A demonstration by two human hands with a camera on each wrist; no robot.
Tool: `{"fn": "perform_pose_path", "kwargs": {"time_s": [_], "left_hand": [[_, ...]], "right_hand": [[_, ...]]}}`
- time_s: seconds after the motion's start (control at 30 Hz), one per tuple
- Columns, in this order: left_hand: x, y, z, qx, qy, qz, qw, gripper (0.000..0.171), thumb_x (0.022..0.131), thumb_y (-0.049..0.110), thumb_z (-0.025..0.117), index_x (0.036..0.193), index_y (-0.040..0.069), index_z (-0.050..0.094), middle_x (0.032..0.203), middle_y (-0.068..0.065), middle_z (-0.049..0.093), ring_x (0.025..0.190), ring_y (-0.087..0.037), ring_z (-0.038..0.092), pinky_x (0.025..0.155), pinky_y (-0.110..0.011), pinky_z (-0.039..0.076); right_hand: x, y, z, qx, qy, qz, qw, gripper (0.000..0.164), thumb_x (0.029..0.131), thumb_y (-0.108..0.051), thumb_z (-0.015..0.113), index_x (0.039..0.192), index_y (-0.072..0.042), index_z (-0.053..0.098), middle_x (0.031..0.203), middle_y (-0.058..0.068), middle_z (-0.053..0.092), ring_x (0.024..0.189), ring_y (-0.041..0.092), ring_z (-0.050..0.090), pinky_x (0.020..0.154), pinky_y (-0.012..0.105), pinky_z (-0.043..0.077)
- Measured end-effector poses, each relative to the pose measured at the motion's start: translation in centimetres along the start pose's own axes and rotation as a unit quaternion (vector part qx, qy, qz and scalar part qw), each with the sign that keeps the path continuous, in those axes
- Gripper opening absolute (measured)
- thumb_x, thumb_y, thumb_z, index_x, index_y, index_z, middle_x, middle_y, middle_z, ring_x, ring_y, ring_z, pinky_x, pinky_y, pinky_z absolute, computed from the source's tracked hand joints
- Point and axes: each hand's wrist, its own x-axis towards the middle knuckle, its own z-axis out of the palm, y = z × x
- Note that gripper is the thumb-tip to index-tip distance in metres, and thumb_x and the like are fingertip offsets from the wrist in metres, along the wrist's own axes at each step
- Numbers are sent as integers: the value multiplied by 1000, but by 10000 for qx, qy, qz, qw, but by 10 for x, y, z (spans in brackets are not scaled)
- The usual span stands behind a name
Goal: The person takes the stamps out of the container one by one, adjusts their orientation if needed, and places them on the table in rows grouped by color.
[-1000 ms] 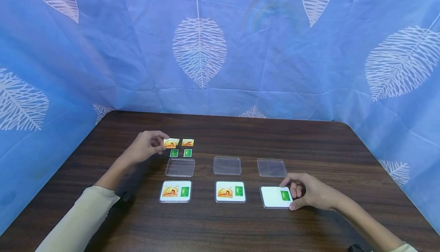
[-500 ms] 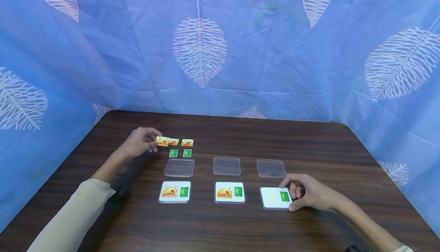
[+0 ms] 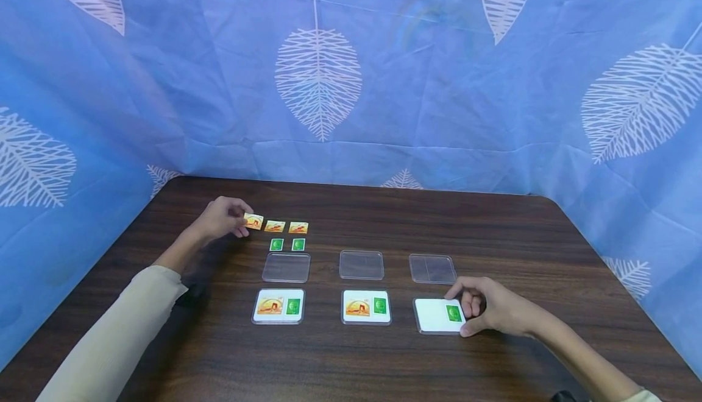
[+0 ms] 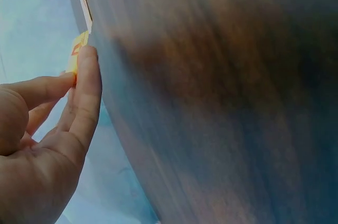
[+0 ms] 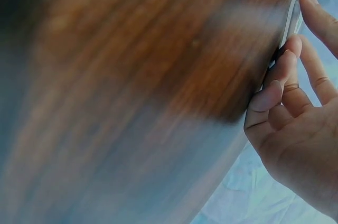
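My left hand pinches a yellow-orange postage stamp between thumb and fingers at the table's far left. In the left wrist view that stamp shows only as a narrow slanted strip. Just right of it lie two more orange stamps, with two small green stamps in front. At the right, my right hand grips the right edge of a shallow clear case. Inside is a white insert with one green stamp on its right half. The right wrist view catches this case edge-on.
Two similar cases, left and middle, each hold a white insert with an orange and a green stamp. Behind the row lie three clear lids on the dark wooden table. Blue leaf-patterned cloth stands around it.
My left hand has moved left and slightly back with the pinched stamp, drawing it clear of the orange stamp beneath it. My right hand stays on the case.
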Motion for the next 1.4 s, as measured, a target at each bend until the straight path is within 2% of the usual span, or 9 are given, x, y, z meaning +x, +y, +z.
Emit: {"fn": "perform_pose_path", "kwargs": {"time_s": [0.13, 0.3, 0.67, 0.87, 1.4], "left_hand": [[3, -3, -1, -182, -115, -259, 9994, 25, 98, -16, 50, 122, -22, 55, 95, -27, 57, 69, -24, 73, 67, -36, 62], [7, -6, -2, -286, -89, -406, 9987, 25, 97, -17, 50, 121, -22, 55, 96, -26, 57, 65, -20, 71, 67, -35, 62], [15, -12, -1, -245, -148, -376, 9989, 24, 98, -15, 54, 122, -18, 57, 97, -23, 55, 67, -21, 71, 67, -35, 62], [15, -12, 0, -297, -152, -482, 9983, 22, 98, -13, 58, 120, -17, 58, 96, -21, 56, 66, -19, 71, 66, -34, 62], [24, -10, 4, 331, -147, -690, 9970, 21, 98, -12, 58, 117, -16, 62, 94, -22, 63, 60, -16, 66, 61, -30, 60]], "right_hand": [[0, -1, 1, -4, -13, -24, 10000, 50, 80, -2, 86, 120, 10, 60, 82, 10, 57, 66, 16, 47, 58, 30, 42], [1, -2, 0, -19, -27, 8, 10000, 50, 80, -2, 86, 121, 10, 60, 82, 9, 57, 66, 15, 47, 58, 30, 41], [1, -2, 0, -125, 6, -71, 9999, 50, 79, -4, 87, 120, 9, 60, 81, 10, 58, 66, 16, 48, 58, 30, 42], [1, -3, 1, -91, 5, 104, 9999, 50, 79, -3, 87, 120, 9, 60, 83, 8, 58, 67, 14, 47, 59, 29, 42], [0, -2, 0, -106, 8, -32, 9999, 50, 79, -3, 86, 120, 9, 60, 82, 9, 57, 66, 15, 47, 58, 29, 41]]}}
